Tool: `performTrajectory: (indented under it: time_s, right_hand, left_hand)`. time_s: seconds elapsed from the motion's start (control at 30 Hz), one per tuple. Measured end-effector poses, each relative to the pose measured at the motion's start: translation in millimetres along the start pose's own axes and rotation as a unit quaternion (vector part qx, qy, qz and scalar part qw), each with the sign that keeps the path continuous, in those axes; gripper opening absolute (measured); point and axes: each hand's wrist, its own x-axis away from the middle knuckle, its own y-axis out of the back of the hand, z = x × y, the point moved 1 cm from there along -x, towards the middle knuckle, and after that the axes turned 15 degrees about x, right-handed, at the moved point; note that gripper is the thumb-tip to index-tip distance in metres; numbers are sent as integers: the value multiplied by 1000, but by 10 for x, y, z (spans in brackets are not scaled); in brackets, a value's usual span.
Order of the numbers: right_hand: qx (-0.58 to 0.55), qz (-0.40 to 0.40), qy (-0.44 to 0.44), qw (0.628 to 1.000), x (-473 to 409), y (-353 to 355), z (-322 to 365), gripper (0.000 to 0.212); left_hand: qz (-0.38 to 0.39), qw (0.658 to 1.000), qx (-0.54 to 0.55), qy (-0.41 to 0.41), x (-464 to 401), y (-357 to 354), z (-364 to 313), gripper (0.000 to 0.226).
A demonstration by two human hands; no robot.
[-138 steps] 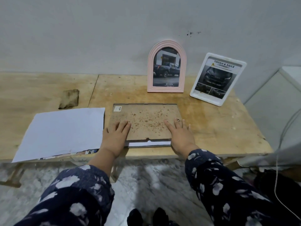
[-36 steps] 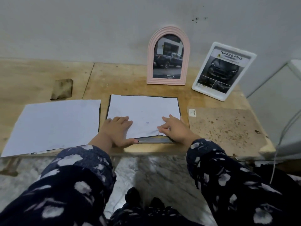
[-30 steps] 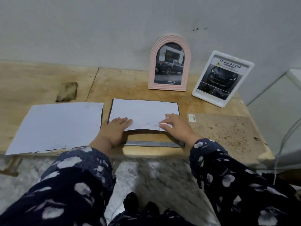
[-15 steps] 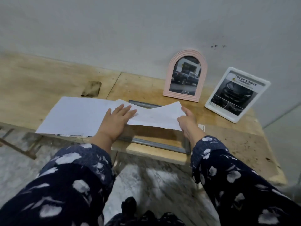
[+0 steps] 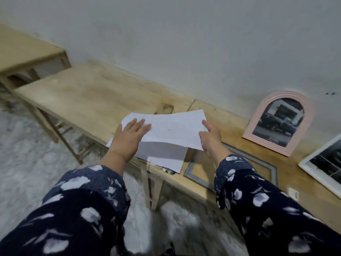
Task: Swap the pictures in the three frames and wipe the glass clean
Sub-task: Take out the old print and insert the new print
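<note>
tabletop (image 5: 83, 93) open on the far left, paper stack (image 5: 166, 156) at the near edge, grey frame (image 5: 195, 175) flat beside it, pink arched frame (image 5: 280, 124) and white frame (image 5: 328, 163) blocking the right

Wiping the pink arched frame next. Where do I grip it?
Probably the pink arched frame by its ribbed rim at the two straight sides, from the front: it stands upright near the wall, and the rim keeps fingers off the glass.
</note>
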Motion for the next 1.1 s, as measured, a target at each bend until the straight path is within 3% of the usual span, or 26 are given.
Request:
performTrajectory:
  time_s: [0.43,0.7,0.83,0.9,0.93,1.03,1.1]
  right_hand:
    - [48,87,61,993,-704,-2290,1127,57]
    - [163,97,140,972,-1204,-3036,1537,52]
    - [283,122,166,937,-1573,-3272,1692,55]
    - [349,132,189,908,-1791,-3384,1737,59]
    - [399,138,208,882,-1874,-3436,1748,61]
    - [548,102,288,779,-2062,-3568,1810,53]
    - [594,74,308,739,-2147,-3625,1815,50]
  left_hand:
    - [28,993,-37,112,-285,521,2293,86]
    - [70,987,-48,135,-423,377,2924,82]
    - [118,985,17,123,-517,251,3013,86]
    - [152,983,34,95,-588,151,3068,68]
    - [167,982,36,79,-625,99,3098,59]
    - [170,983,38,66,-779,-11,3157,84]
    - [154,984,44,76,-870,-64,3170,87]
